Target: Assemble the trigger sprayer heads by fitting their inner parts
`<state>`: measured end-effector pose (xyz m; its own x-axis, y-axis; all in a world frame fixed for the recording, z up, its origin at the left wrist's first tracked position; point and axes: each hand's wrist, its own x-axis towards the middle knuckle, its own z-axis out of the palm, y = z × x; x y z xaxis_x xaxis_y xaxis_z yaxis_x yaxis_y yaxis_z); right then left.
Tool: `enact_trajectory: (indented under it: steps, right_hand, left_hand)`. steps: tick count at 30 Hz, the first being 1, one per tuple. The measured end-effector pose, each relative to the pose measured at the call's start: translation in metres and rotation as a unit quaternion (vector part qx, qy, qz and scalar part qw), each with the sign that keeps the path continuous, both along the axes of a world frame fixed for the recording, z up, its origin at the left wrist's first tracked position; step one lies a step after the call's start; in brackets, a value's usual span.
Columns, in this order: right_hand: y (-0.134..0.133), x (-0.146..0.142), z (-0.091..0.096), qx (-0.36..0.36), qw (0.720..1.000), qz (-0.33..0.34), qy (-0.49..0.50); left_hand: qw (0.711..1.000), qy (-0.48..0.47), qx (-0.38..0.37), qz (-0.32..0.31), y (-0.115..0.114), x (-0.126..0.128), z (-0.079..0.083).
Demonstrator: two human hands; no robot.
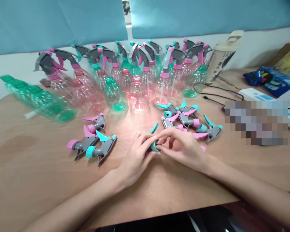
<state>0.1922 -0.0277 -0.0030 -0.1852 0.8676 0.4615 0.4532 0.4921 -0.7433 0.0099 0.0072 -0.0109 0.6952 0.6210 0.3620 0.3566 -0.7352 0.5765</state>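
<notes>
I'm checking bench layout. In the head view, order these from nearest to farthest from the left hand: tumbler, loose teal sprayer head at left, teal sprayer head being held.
1. Held teal sprayer head: in the left hand.
2. Loose teal sprayer head: to its left.
3. Tumbler: back right.

A lidded cup (pixel 219 59) stands at upper right, near a black cable (pixel 205 97). Farther right lies a blue packet (pixel 277 82). Blue sheets (pixel 62 22) span the top.
</notes>
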Motion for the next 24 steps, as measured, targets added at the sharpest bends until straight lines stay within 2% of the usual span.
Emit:
enact_trajectory:
  steps: [3,6,12,15,18,20,22,24]
  right_hand:
    - [-0.005,-0.008,-0.002,-0.069,0.992,-0.064,0.079]
    - [-0.006,-0.01,-0.001,-0.107,0.986,-0.086,0.093]
    - [-0.003,0.0,0.008,-0.034,0.998,-0.045,-0.003]
    - [-0.003,0.0,0.009,0.0,0.998,-0.037,-0.052]
    - [-0.005,-0.004,0.007,0.012,0.997,-0.043,-0.058]
    - [-0.007,-0.007,0.005,-0.016,0.998,-0.051,-0.024]
    - [-0.007,-0.01,0.004,-0.077,0.994,-0.058,0.06]
    - [-0.005,-0.01,0.003,-0.159,0.971,-0.052,0.172]
  left_hand:
    - [0.999,-0.023,0.029,0.023,-0.003,0.001,-0.001]
    - [0.997,-0.043,0.053,0.045,-0.004,0.001,-0.001]
    - [0.995,-0.06,0.042,0.064,-0.001,-0.003,0.002]
    - [0.995,-0.063,0.059,0.06,0.0,-0.003,0.002]
    - [0.993,-0.065,0.083,0.052,0.0,-0.002,0.0]
    - [0.991,-0.071,0.105,0.044,0.0,-0.001,-0.001]
    - [0.987,-0.081,0.13,0.042,0.0,0.0,-0.001]
    - [0.984,-0.089,0.145,0.047,0.0,0.0,0.0]
